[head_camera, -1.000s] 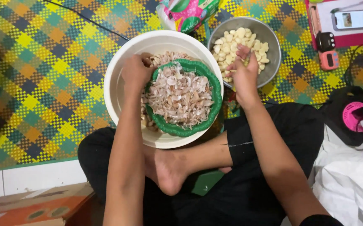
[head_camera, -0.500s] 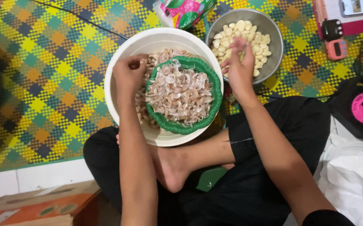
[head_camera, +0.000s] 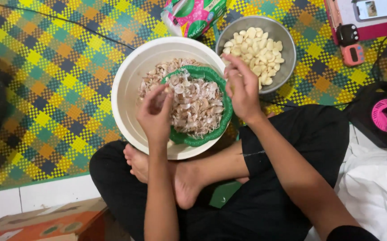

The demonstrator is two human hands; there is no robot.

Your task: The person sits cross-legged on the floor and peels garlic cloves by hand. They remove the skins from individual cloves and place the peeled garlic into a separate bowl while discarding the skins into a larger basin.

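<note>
Two hands: left hand (head_camera: pixel 156 117) pinches a garlic clove (head_camera: pixel 165 92); right hand (head_camera: pixel 242 87) loosely curled, contents unclear.
Clove: small, light, firm; papery skin probably slippery, so fingertip grip suits.
Peels: green basket (head_camera: pixel 223 117).

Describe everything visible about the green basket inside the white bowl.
The green basket is round, plastic-looking, with a wavy rim. It sits tilted inside the white bowl, toward its right side, heaped with papery garlic skins. The left hand hovers over its left edge; the right hand is over its right rim.
</note>
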